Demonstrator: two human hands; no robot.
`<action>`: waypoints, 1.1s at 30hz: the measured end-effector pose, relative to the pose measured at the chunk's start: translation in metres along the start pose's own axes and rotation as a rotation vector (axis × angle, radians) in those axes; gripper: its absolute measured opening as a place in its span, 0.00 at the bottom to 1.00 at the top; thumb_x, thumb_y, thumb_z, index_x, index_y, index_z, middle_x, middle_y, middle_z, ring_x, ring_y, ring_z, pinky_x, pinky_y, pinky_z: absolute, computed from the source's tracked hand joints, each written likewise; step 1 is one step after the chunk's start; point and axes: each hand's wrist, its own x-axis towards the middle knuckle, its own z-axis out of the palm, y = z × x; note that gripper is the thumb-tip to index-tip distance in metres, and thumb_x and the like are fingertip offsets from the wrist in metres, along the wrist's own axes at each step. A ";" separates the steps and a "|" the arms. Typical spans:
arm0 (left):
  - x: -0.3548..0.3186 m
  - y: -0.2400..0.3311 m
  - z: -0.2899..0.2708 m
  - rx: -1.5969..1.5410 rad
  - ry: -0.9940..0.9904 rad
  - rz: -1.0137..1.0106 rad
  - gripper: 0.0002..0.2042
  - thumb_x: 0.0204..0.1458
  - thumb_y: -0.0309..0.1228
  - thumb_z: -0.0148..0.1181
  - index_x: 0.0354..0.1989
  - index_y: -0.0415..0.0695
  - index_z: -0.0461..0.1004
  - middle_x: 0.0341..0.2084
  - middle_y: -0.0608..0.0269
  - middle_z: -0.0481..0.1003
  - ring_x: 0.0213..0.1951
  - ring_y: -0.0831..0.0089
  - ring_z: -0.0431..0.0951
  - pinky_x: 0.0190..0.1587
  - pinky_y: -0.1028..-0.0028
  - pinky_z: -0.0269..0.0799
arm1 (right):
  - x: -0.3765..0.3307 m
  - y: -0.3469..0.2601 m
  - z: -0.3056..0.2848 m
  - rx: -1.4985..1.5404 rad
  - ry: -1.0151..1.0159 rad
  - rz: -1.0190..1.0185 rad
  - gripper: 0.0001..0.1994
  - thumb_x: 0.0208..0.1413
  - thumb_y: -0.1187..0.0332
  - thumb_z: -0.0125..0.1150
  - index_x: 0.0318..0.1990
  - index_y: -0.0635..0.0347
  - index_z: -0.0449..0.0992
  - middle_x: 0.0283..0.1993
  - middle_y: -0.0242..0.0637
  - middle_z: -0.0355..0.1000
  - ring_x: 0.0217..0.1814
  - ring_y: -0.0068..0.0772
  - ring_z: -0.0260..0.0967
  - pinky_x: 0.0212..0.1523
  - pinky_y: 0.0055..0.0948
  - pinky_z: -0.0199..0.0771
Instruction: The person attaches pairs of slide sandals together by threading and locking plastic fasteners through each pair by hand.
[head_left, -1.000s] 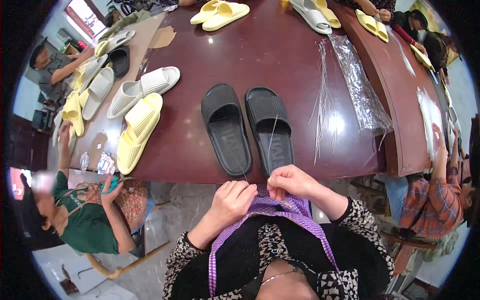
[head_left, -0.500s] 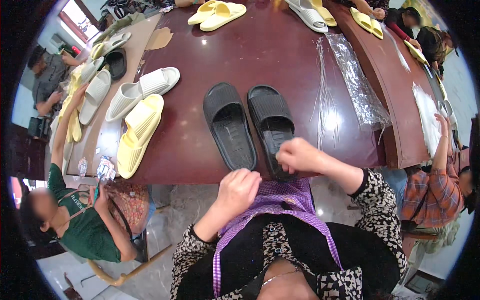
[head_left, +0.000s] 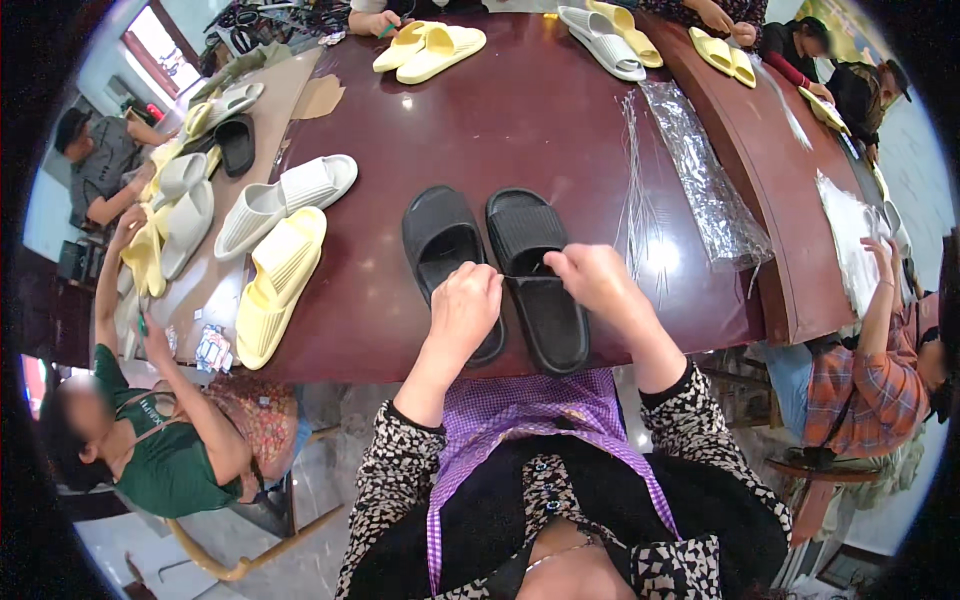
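Note:
A pair of black slide sandals lies on the table before me, toes pointing away: the left sandal (head_left: 438, 212) and the right sandal (head_left: 527, 215). My left hand (head_left: 466, 308) is closed over the left sandal's footbed, its fingertips near the gap between the two. At the right edge of the right sandal's strap, my right hand (head_left: 600, 280) is closed in a pinch. Whatever either hand holds is too thin or hidden to make out. Beyond my right hand lies a bundle of thin whitish strands (head_left: 632, 190).
A clear plastic bag (head_left: 705, 185) lies to the right. Left of the sandals sit a yellow slide (head_left: 280, 290) and grey slides (head_left: 285, 205). More yellow slides (head_left: 440, 52) are at the far edge. Co-workers sit on both sides, one in a green shirt (head_left: 180, 430).
Both my hands have moved away from me, from the sandals' heel ends up toward the straps. The sandals have shifted slightly. The green-shirted co-worker's hands have also moved.

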 end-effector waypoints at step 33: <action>0.015 -0.040 0.008 -0.316 0.095 -0.014 0.06 0.47 0.27 0.61 0.32 0.39 0.76 0.43 0.47 0.73 0.47 0.54 0.73 0.50 0.65 0.67 | 0.183 -0.016 0.061 0.719 -0.042 -0.110 0.06 0.50 0.71 0.58 0.33 0.64 0.76 0.27 0.35 0.75 0.27 0.24 0.70 0.29 0.25 0.70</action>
